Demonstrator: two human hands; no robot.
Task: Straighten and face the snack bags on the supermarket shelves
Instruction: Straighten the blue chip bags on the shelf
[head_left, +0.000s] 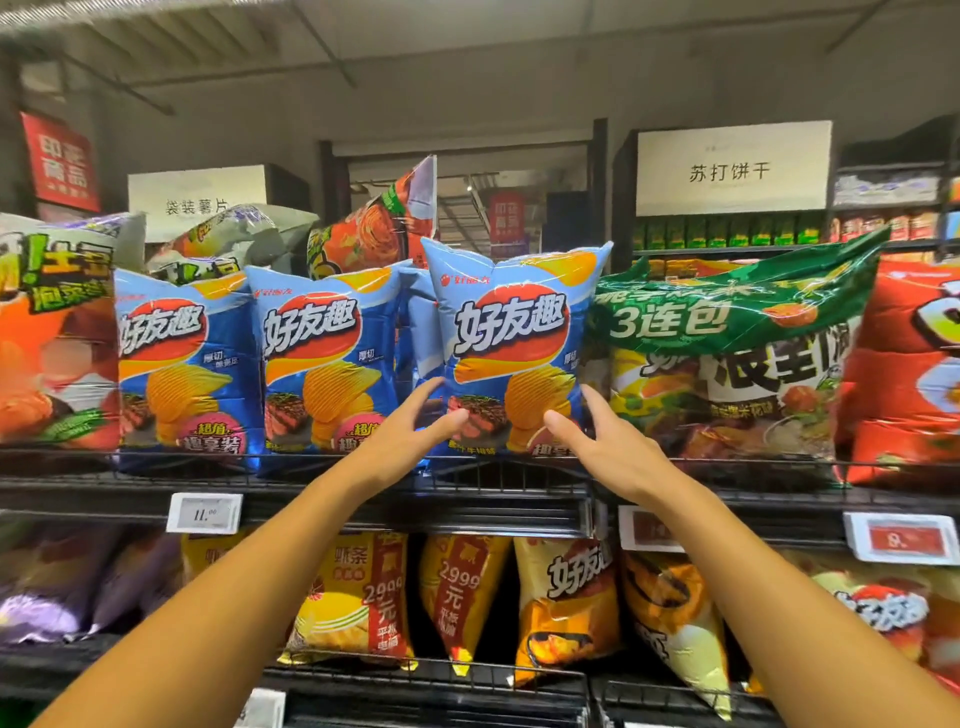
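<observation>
Three blue chip bags stand on the upper shelf; the rightmost blue bag sits between the left hand and right hand, fingers spread, touching its lower edges. A green multipack crowds its right side. Lower price tags are blurred.

Head view faces the shelf close, level.

black wire shelf, blue chip bags upright in a row, green multipack beside
</observation>
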